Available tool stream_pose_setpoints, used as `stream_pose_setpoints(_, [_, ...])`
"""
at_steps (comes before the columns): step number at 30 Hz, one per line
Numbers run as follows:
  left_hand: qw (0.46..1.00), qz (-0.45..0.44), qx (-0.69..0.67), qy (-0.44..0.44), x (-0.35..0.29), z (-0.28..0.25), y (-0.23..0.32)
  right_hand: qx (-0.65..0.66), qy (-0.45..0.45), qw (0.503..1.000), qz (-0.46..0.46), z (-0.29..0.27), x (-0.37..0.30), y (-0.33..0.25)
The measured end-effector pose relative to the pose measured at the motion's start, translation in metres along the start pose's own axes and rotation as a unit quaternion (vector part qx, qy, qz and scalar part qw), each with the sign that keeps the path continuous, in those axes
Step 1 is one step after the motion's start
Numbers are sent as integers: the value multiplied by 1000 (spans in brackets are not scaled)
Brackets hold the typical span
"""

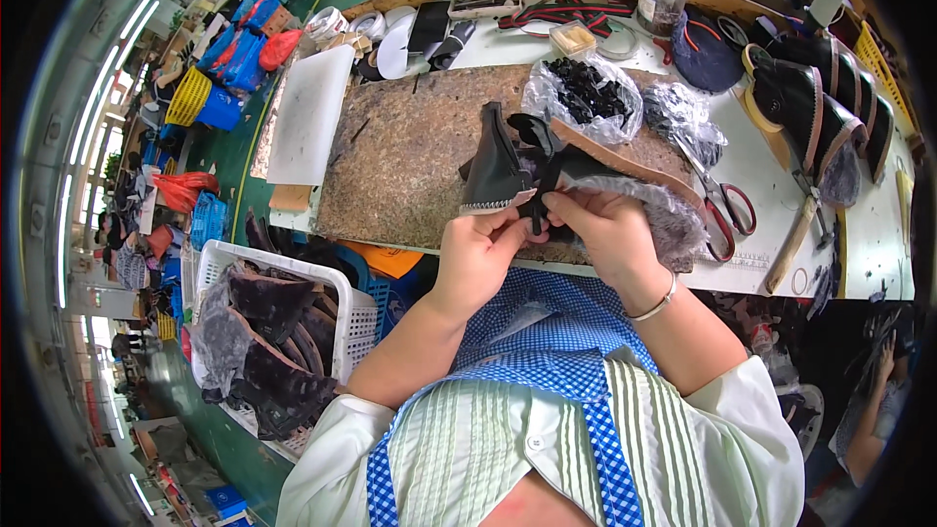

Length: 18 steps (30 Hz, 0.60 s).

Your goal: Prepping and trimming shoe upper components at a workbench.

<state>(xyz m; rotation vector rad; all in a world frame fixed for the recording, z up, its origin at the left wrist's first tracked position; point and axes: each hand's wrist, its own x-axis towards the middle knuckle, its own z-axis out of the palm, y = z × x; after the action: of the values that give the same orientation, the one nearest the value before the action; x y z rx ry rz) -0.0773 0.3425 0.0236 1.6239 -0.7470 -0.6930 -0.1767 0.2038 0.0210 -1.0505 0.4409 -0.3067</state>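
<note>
Head view: the left hand [475, 259] and right hand [613, 232] sit close together, both pinching a black strip [544, 181] at the fur-lined boot upper [495, 176], by the near edge of the table [771, 181]. Gentle, even tension should keep the strip flat and untwisted.

Left hand [475, 252] and right hand [607, 234] sit close together, fingers [571, 215] bent inward, possibly touching.

left fingers [511, 238] + right fingers [565, 209]: pinching black piece [496, 181], seemingly a boot upper | scissors [719, 218]: on white table [874, 249]
</note>
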Motion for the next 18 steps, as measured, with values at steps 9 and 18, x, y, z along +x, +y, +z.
stream_pose_setpoints(9, [992, 45, 110, 43, -1, 1, 0, -2, 1, 998, -68, 1, 0, 12])
stream_pose_setpoints(18, [994, 76, 13, 83, 3, 9, -7, -88, 16, 993, -74, -6, -8, 12])
